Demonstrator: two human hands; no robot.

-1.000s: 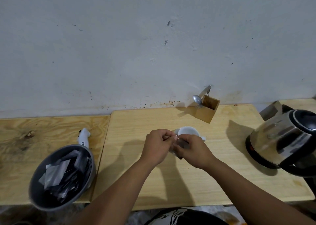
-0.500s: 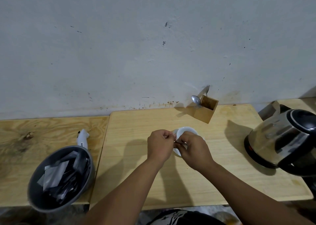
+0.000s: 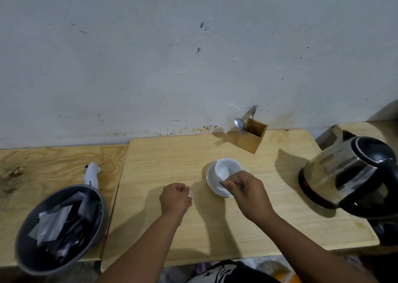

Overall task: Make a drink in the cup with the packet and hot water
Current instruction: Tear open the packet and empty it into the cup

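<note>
Left to right: a grey bowl (image 3: 28,248) stocks spare sachets within reach. The left hand (image 3: 175,198) is fisted, apparently pinching a torn-off strip. The right hand (image 3: 247,191) grips the packet (image 3: 224,184) above the saucer, beside the cup (image 3: 228,168), probably to pour. The kettle (image 3: 353,175) waits at right. Pale wooden surface (image 3: 172,158); scuffed grey wall (image 3: 150,67).

Bare worktop (image 3: 168,160) lies open left of the cup (image 3: 227,168) and behind the left hand (image 3: 175,198). The right hand (image 3: 247,191) blocks the cup's near side. The wooden holder (image 3: 251,137) stands behind it, the kettle (image 3: 349,173) shuts off the right, and the grey bowl (image 3: 32,259) fills the near left corner
</note>
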